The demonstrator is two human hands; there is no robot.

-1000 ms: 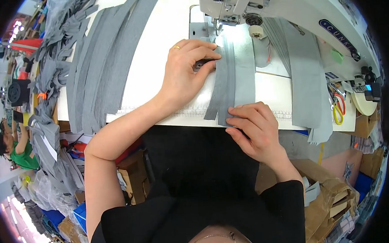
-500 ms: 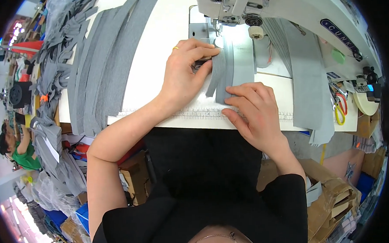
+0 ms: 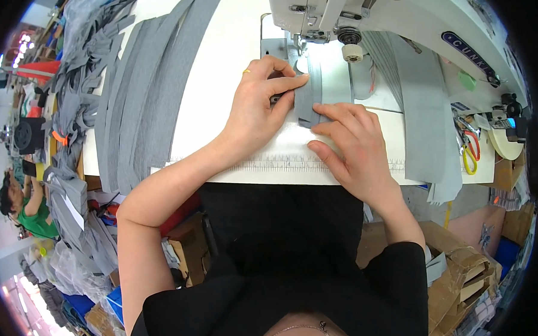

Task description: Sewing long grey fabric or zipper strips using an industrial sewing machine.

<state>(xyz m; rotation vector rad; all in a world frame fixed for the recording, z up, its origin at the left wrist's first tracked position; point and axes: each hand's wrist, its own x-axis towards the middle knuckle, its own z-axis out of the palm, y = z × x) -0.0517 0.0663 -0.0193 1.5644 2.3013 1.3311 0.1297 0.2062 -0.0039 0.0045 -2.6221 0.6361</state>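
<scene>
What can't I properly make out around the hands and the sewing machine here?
All in the head view:
Small dark object: mostly hidden by the left hand, so its kind is unclear.
Sewing machine: its top is cut off by the upper edge.
Grey strip: any stitches are too small to see; the right hand covers part of its near edge.
Ruler scale: finest marks too small.

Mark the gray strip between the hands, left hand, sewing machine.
gray strip (image 3: 305, 102): head view, near its front end
left hand (image 3: 260, 97): head view, back of hand
sewing machine (image 3: 421, 18): head view, white arm
</scene>
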